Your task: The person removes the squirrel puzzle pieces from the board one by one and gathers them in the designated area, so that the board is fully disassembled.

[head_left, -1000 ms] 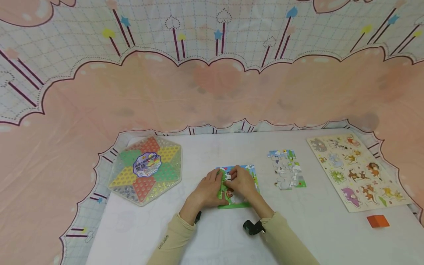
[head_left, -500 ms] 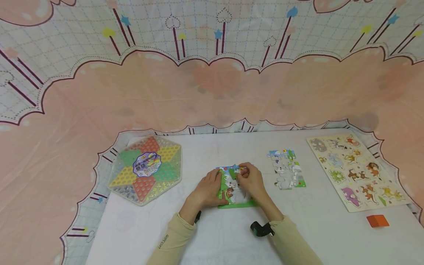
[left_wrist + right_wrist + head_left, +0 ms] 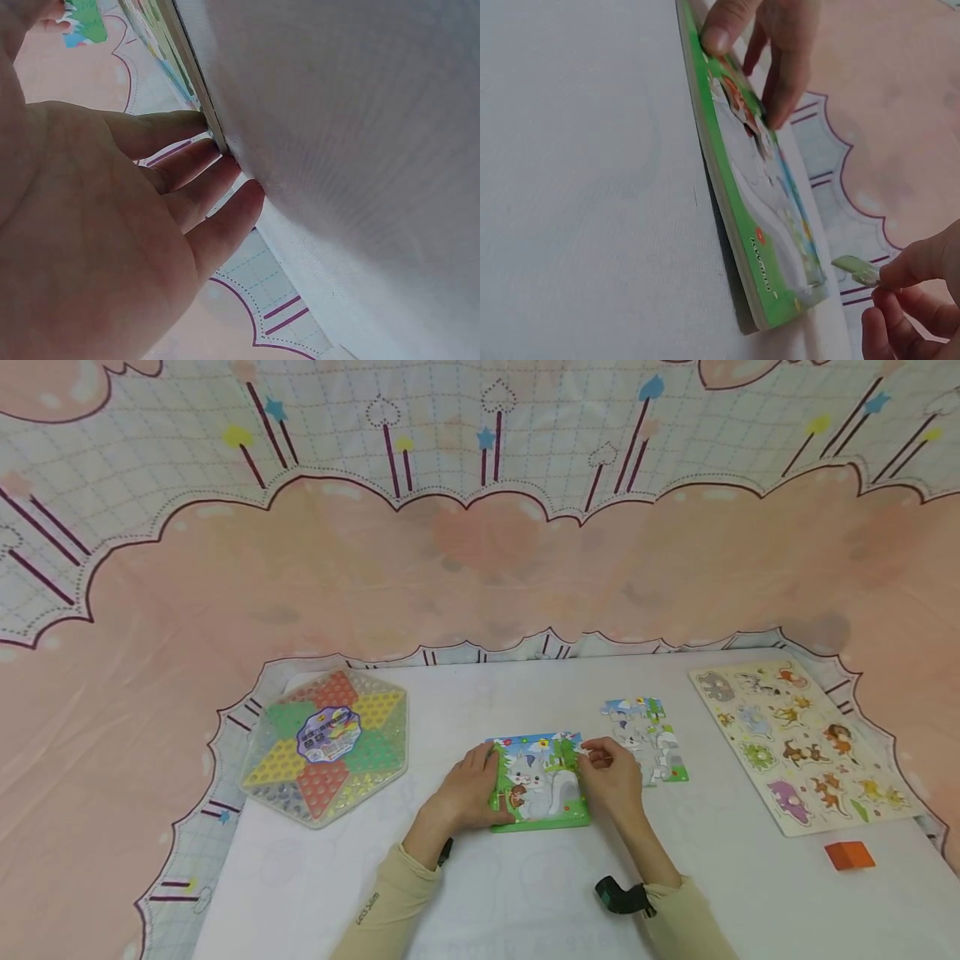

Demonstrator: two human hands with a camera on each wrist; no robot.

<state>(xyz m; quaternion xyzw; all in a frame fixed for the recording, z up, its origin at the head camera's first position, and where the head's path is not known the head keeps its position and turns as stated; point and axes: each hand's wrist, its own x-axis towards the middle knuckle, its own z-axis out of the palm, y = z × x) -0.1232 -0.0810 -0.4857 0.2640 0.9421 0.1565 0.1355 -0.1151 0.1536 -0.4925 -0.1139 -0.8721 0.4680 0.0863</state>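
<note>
A square picture puzzle board (image 3: 517, 814) with a green border lies on the table, showing a grey-and-white cartoon animal. My left hand (image 3: 468, 785) rests along its left side, the fingers fairly straight against the edge and the thumb on the front corner. In the left wrist view the fingertips (image 3: 251, 191) touch the board's side and the tabletop. Just past the board's right edge, my right hand (image 3: 615, 772) pinches a puzzle piece (image 3: 859, 270) between thumb and fingers. In the left wrist view that piece (image 3: 86, 22) shows green and light blue.
Joined puzzle pieces (image 3: 671, 752) lie right of the right hand, partly behind it. A hexagonal Chinese checkers set (image 3: 330, 777) sits at the left. An animal peg-style board (image 3: 750, 760) and an orange block (image 3: 850, 856) are at the far right, before a patterned curtain (image 3: 480, 585).
My right hand has moved right, from over the middle of the board to beyond its right edge, carrying the green piece. The left hand stays on the board's left side.
</note>
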